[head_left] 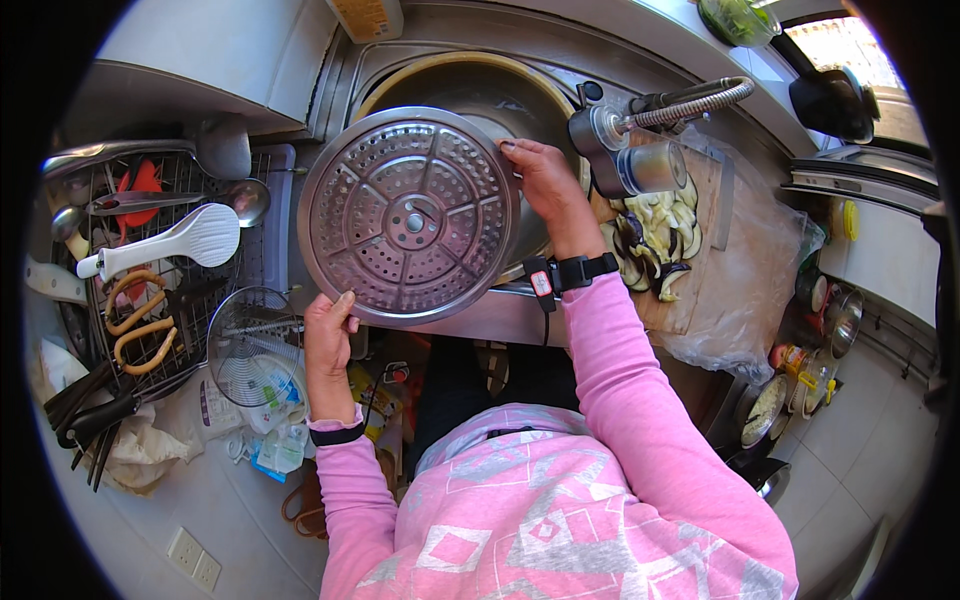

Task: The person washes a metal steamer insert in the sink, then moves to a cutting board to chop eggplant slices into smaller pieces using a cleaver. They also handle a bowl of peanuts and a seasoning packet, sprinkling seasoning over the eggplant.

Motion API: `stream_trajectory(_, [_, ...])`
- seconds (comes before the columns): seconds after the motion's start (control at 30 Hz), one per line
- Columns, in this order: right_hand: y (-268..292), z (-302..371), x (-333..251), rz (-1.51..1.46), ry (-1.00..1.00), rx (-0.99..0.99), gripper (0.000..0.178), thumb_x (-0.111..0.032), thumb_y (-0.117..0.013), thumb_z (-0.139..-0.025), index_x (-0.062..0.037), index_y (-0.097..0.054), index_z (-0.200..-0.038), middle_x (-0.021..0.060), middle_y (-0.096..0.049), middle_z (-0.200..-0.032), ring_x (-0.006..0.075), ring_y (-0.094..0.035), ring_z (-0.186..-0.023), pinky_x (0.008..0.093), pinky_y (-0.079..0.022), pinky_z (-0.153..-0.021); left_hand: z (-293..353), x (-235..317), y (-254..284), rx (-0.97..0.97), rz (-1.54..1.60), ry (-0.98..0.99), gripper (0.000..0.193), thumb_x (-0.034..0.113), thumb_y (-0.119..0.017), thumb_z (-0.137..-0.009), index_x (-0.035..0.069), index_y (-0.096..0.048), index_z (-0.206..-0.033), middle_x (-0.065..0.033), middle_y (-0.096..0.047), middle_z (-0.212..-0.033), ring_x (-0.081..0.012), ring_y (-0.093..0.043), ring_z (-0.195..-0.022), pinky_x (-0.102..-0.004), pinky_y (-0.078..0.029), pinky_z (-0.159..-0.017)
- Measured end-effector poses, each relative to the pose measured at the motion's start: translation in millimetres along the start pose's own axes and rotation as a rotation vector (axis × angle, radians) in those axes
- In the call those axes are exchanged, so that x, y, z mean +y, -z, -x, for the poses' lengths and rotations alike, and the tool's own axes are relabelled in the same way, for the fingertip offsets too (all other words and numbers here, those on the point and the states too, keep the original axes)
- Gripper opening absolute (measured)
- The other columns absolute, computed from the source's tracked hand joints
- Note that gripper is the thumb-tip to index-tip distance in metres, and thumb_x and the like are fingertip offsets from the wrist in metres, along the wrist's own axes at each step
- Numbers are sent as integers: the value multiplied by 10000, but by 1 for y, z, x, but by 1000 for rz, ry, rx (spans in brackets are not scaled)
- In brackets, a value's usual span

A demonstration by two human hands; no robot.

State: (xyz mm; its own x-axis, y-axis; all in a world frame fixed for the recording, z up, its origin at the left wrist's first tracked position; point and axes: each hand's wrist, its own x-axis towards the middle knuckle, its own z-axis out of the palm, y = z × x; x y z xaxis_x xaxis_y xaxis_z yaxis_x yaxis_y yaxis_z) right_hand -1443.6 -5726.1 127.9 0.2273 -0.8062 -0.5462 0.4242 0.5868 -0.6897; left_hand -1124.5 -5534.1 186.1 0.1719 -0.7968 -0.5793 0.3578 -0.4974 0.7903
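A round metal steamer rack [375, 235], punched all over with small holes, is held up between my two hands at the front of the sink. My left hand [328, 335] grips its lower left rim, the thumb lying on top. At the upper right rim, my right hand [548, 180] pinches the edge. Partly hidden behind the rack sits a large tan-rimmed basin [545, 95] in the metal sink [340, 95]. Right of my right hand, sliced eggplant [655, 235] lies on a wooden cutting board [690, 290] beside a cleaver blade [724, 205].
A flexible faucet [700, 100] with a filter unit [640, 165] juts over the sink's right side. On the left, a wire rack holds a white rice paddle [170, 240], scissors [145, 330] and ladles; a mesh strainer [255, 345] hangs there. Clear plastic [770, 270] surrounds the board.
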Motion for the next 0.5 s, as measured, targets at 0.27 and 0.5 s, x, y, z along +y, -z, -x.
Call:
stream_trajectory(0.27, [8,3,10,-54,35,2,215,15,-604,-842,37,-671,-1045,114,-680,-974,191,-636,-843,307,-500,-800,0,-1,3,6,22,-4,60,68,-617,-924,34,-632,-970,-17,-646,-857,-66,-499,-613,-208,-371,-510])
stream_trajectory(0.5, [9,-6,11,-41,27,-67,130,-56,-654,-833,5,-676,-945,64,-677,-849,147,-632,-758,262,-499,-725,3,-1,6,-10,1,-26,57,73,-631,-917,35,-634,-958,-17,-646,-843,-64,-484,-597,-207,-371,-512])
